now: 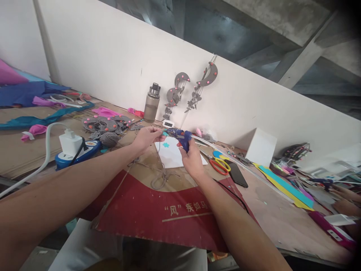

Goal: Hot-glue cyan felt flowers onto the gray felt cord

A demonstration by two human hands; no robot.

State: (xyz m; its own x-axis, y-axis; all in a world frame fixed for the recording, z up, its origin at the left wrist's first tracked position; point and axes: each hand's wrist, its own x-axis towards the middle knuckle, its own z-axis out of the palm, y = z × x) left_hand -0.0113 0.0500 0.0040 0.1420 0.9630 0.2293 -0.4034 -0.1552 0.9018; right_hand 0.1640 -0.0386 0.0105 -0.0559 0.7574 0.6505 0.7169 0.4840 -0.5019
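Only the head view to go on here, so we're looking down at our own two hands over the middle of the table. Our right hand (192, 156) is wrapped around a blue glue gun (184, 140), and our left hand (146, 138) is pinching a small teal piece (164, 133), with the fingertips pressed together. The main thing to look at is how those two line up: the gun's long axis runs roughly left to right, nozzle pointing left, straight at the teal piece. The nozzle tip is right by our left fingertips, but honestly we can't tell if it's touching. So the piece sits to the left of the gun, with our left hand nearest it and our right hand back at the grip. A long clear glue stick (239, 163) trails off to the right. Just below the left fingertips, a teal flower cutout (166, 145) lies on a white board (171, 160), with grey yarn (160, 182) looped on the near side. Over to the right we've got scissors (220, 166) beside a black phone (237, 174).
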